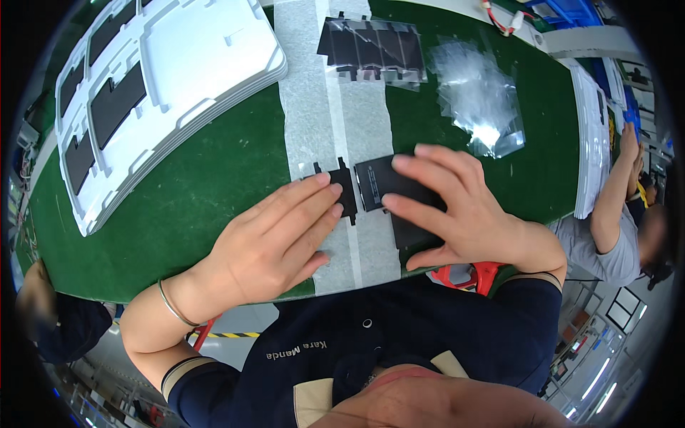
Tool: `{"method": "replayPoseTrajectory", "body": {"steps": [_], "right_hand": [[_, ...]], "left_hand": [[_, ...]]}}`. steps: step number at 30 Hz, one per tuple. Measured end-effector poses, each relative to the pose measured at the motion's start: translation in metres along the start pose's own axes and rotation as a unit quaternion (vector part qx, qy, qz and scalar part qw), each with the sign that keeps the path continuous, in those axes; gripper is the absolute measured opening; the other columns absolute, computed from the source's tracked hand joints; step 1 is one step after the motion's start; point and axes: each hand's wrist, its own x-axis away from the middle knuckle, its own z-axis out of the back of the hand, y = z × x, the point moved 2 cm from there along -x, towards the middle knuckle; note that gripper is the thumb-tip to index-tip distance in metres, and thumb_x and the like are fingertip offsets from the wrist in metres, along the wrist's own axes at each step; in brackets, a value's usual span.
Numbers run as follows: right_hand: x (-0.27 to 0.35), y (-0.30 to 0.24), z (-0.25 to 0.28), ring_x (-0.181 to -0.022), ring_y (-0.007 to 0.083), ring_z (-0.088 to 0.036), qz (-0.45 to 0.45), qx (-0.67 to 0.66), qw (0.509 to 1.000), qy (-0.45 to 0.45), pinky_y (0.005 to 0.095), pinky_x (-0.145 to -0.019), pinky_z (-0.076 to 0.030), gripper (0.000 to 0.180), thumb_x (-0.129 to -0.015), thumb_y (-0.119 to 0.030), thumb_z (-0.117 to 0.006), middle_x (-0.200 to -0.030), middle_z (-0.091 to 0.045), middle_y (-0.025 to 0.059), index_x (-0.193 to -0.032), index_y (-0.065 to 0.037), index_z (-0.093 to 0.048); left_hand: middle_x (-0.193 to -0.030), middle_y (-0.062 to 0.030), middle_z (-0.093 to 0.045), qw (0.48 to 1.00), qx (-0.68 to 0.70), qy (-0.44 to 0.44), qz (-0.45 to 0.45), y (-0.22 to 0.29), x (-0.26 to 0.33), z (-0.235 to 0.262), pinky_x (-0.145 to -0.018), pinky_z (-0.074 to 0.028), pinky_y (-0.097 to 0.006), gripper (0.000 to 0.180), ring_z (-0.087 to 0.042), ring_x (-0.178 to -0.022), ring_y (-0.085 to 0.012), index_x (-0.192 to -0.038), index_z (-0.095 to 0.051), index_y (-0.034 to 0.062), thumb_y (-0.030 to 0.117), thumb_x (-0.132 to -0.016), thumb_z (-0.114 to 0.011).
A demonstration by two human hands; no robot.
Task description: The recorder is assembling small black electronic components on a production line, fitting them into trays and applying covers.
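Lying flat, fingers extended, the left hand (275,235) hides part of a black tabbed sheet (347,191) on the table (207,175). The right hand (464,207) spreads over a black slab (374,182) just beside it, obscuring one end; whether it grips cannot be told.

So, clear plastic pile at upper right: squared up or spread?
Spread: the clear plastic sheets overlap loosely, corners jutting at different angles.

Illumination is bright and mostly even; lit tubes (595,379) show at lower right. Glare peaks on the clear film (477,96). Fisheye distortion curves the counter (207,185) edges; corners are black.
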Motion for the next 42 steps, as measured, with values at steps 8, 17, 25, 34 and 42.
{"method": "replayPoseTrajectory", "body": {"steps": [8,17,25,34,42], "right_hand": [[-0.001,0.011,-0.005,-0.108,0.0356,-0.041,-0.066,-0.103,0.993,-0.004,0.0448,-0.085,-0.037,0.079,-0.043,-0.028,-0.077,-0.121,-0.041,0.019,-0.115,-0.007,-0.054],[-0.009,0.009,-0.012,-0.101,0.0304,-0.045,-0.063,-0.094,0.994,0.011,0.0386,-0.082,-0.039,0.074,-0.045,-0.034,-0.073,-0.119,-0.046,0.0161,-0.113,-0.008,-0.057],[-0.008,0.009,-0.014,-0.099,0.0297,-0.046,-0.053,-0.077,0.995,0.02,0.038,-0.082,-0.041,0.073,-0.046,-0.037,-0.07,-0.118,-0.047,0.016,-0.112,-0.008,-0.058],[-0.007,0.009,-0.016,-0.098,0.0295,-0.047,-0.048,-0.06,0.997,0.03,0.0387,-0.081,-0.041,0.072,-0.048,-0.041,-0.067,-0.118,-0.048,0.0164,-0.111,-0.008,-0.059],[-0.008,0.011,-0.013,-0.096,0.0332,-0.046,-0.023,-0.047,0.999,0.008,0.0409,-0.076,-0.043,0.062,-0.06,-0.047,-0.068,-0.114,-0.048,0.0211,-0.105,-0.005,-0.06]], "left_hand": [[-0.112,-0.0231,-0.053,0.999,-0.011,-0.028,-0.017,-0.003,0.0,-0.005,-0.086,-0.048,-0.039,0.047,-0.051,-0.106,-0.0367,-0.099,-0.058,-0.0092,0.016,-0.061,-0.067],[-0.112,-0.0197,-0.054,0.999,-0.034,-0.029,-0.031,-0.009,0.0,-0.005,-0.083,-0.049,-0.036,0.043,-0.052,-0.106,-0.0326,-0.1,-0.06,-0.0046,0.02,-0.065,-0.063],[-0.112,-0.0181,-0.055,0.998,-0.037,-0.031,-0.033,-0.009,0.0,-0.004,-0.082,-0.049,-0.035,0.042,-0.053,-0.106,-0.0319,-0.1,-0.061,-0.003,0.02,-0.065,-0.064],[-0.112,-0.0183,-0.055,0.999,-0.031,-0.03,-0.032,-0.009,-0.001,-0.005,-0.081,-0.049,-0.035,0.039,-0.053,-0.106,-0.0317,-0.099,-0.061,-0.0033,0.019,-0.067,-0.063],[-0.111,-0.0183,-0.055,0.999,-0.025,-0.026,-0.027,-0.008,-0.002,-0.006,-0.081,-0.049,-0.035,0.039,-0.053,-0.105,-0.0314,-0.098,-0.061,-0.0031,0.019,-0.066,-0.063]]}}
